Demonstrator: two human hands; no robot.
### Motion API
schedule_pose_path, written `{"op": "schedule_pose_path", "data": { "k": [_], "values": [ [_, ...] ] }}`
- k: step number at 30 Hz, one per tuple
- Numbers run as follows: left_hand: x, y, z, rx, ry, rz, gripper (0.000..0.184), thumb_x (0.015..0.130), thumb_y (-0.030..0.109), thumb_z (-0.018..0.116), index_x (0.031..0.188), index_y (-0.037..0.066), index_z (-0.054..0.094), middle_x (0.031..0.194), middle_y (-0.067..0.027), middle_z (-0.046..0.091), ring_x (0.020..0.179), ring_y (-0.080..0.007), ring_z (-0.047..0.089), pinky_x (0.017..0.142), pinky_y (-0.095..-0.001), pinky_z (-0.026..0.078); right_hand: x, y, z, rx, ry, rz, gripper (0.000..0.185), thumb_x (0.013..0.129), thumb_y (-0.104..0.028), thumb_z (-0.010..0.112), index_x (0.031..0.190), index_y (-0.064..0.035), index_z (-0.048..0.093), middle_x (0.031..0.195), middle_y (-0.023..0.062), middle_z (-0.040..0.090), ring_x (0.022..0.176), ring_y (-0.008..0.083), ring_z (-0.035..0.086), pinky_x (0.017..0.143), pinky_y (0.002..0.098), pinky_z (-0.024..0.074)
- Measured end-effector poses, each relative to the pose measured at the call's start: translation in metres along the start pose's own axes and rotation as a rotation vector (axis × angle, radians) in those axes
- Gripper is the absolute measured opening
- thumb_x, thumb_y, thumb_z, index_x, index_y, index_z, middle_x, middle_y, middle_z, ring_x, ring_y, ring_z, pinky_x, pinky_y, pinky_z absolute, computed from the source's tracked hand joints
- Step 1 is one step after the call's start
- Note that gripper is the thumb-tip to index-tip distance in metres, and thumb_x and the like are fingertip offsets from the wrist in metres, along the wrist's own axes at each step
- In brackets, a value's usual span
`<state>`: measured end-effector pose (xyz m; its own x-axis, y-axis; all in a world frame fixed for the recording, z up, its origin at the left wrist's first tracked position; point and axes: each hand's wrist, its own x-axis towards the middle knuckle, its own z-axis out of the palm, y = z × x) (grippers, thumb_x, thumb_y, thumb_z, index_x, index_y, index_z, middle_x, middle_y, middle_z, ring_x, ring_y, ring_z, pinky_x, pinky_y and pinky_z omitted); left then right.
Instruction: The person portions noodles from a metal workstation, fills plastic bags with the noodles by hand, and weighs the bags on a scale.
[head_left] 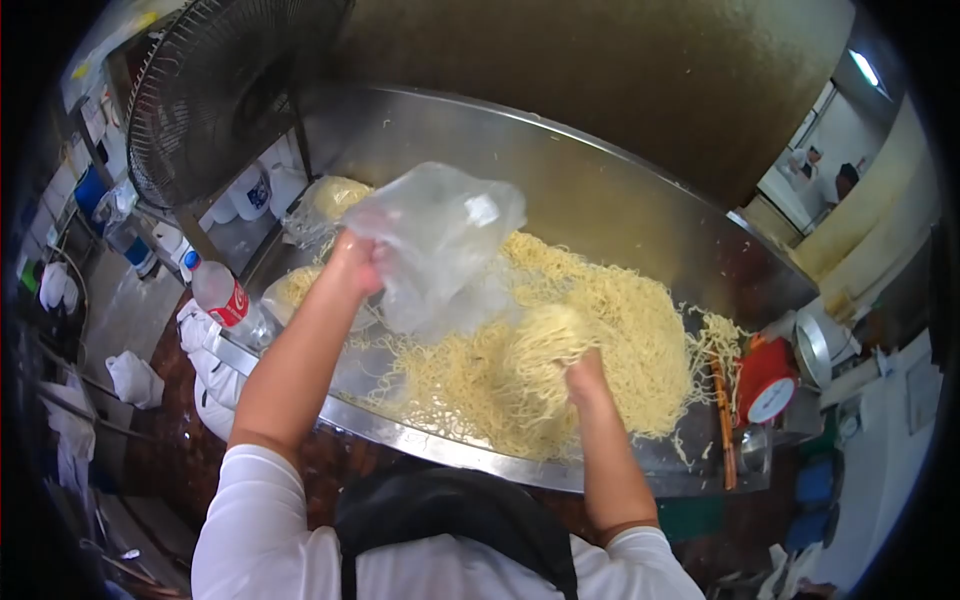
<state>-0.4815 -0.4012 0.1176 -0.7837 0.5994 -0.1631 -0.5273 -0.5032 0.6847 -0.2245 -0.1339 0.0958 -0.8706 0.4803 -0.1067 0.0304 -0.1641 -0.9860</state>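
Observation:
My left hand [362, 262] grips the edge of a clear plastic bag [440, 240], which hangs puffed out over the metal table. Most of those fingers are behind the plastic. In my right hand [587, 378] is a bunch of yellow noodles [548, 350], lifted a little off the heap; the noodles cover the fingertips. The large noodle heap [635, 335] spreads over the middle and right of the table. Left of the bag lie filled noodle bags, one at the back [338, 198] and one nearer [297, 288].
A raised metal rim [450, 448] runs along the table's front. On the left stand a bottle with a red label [222, 295] and a big fan [215, 100]. At right are a red scale [768, 385] and wooden sticks [723, 425]. Other people [805, 160] are far off.

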Motion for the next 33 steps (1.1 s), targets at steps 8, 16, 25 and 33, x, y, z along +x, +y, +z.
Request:
{"op": "schedule_pose_path", "data": {
  "k": [8, 16, 25, 33],
  "values": [
    [0.069, -0.017, 0.086, 0.055, 0.218, 0.145, 0.005, 0.087, 0.015, 0.054, 0.087, 0.013, 0.058, 0.067, 0.0015, 0.054, 0.049, -0.0087, 0.045, 0.041, -0.0238, 0.037, -0.011, -0.135, 0.008, 0.454, -0.502, -0.379, 0.042, 0.084, -0.018, 0.067, 0.120, -0.0001, 0.055, 0.111, 0.0112, 0.063, 0.097, 0.0211, 0.063, 0.083, 0.0340, 0.0542],
    [-0.041, -0.045, 0.195, 0.811, -0.020, 0.576, 0.036, 0.081, 0.016, 0.069, 0.112, 0.002, 0.059, 0.093, -0.0081, 0.067, 0.073, -0.0124, 0.061, 0.064, -0.0295, 0.049, 0.022, -0.080, 0.062, 0.121, -0.271, -0.307, 0.039, 0.087, -0.016, 0.062, 0.121, -0.0021, 0.052, 0.114, 0.0111, 0.059, 0.097, 0.0241, 0.060, 0.085, 0.0376, 0.0529],
    [-0.097, -0.132, 0.128, 1.182, -0.070, 1.044, 0.024, 0.089, 0.012, 0.062, 0.110, 0.002, 0.063, 0.092, -0.0062, 0.068, 0.083, -0.0118, 0.062, 0.072, -0.0282, 0.049, 0.110, -0.020, 0.086, 1.089, -0.732, 0.025, 0.048, 0.094, -0.043, 0.040, 0.119, -0.0030, 0.051, 0.112, 0.0143, 0.058, 0.101, 0.0286, 0.058, 0.084, 0.0362, 0.0526],
    [-0.062, -0.081, 0.077, 0.797, 0.299, 0.853, 0.025, 0.096, 0.022, 0.046, 0.096, 0.005, 0.064, 0.064, 0.0040, 0.051, 0.054, -0.0050, 0.042, 0.050, -0.0219, 0.036, 0.052, -0.057, 0.097, -0.405, -0.775, 0.372, 0.061, 0.077, -0.021, 0.073, 0.131, -0.0042, 0.048, 0.128, 0.0152, 0.053, 0.115, 0.0268, 0.053, 0.089, 0.0330, 0.0478]
  ]
}}
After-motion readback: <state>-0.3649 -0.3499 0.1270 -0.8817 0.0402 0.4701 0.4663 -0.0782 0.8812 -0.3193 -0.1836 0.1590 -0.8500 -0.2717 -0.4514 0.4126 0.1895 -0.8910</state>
